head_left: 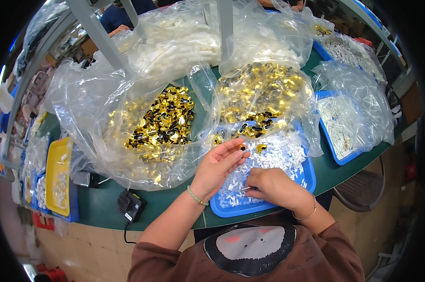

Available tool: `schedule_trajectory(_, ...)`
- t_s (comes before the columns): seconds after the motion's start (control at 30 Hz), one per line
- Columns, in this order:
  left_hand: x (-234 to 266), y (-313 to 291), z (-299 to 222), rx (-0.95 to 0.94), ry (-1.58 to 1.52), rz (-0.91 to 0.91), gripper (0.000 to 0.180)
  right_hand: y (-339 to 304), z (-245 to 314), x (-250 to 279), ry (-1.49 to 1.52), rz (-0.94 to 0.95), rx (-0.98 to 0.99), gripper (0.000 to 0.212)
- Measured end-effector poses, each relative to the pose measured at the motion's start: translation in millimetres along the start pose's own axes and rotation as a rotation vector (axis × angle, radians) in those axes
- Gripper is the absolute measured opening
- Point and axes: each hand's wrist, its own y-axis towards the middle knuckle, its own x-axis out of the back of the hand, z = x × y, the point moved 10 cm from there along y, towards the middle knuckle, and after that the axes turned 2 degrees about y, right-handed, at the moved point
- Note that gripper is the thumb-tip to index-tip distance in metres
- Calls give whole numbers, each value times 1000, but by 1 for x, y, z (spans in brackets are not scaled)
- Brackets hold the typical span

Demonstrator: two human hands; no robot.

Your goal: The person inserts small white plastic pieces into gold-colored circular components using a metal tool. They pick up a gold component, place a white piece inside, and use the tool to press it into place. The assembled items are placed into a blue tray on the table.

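Over the blue tray (310, 175), my left hand (215, 167) pinches a small gold-and-black part (242, 147) between thumb and fingertips. Lower and to the right, my right hand (274, 187) is closed, fingers curled together, just above the white pieces. A thin pale end (245, 189) sticks out from its fingertips; what it belongs to is hidden. Many small white plastic pieces (287, 155) fill the tray. Another gold part (261, 148) lies on them, right of my left fingertips. Beyond, an open clear bag of gold-and-black parts (259, 89) spills toward the tray.
A second open bag of gold-and-black parts (168, 117) lies at left. Behind stand clear bags of white pieces (175, 51). A black device (131, 206) with a cable sits at the near edge of the green table (163, 199). Trays stand at left, yellow (50, 188), and right, blue (337, 157).
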Motion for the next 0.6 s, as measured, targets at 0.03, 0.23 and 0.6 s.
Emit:
schedule_trajectory(0.03, 0, 0, 0, 2, 8, -2, 37, 0, 2, -1, -3, 11, 5, 18)
schedule_trajectory(0.23, 1, -2, 1, 12, 47, -17, 35, -2, -4, 27, 224, -251, -10, 11)
schedule_trajectory(0.6, -1, -1, 1, 17, 3, -1, 39, -3, -29, 44, 297, -393, -128, 14)
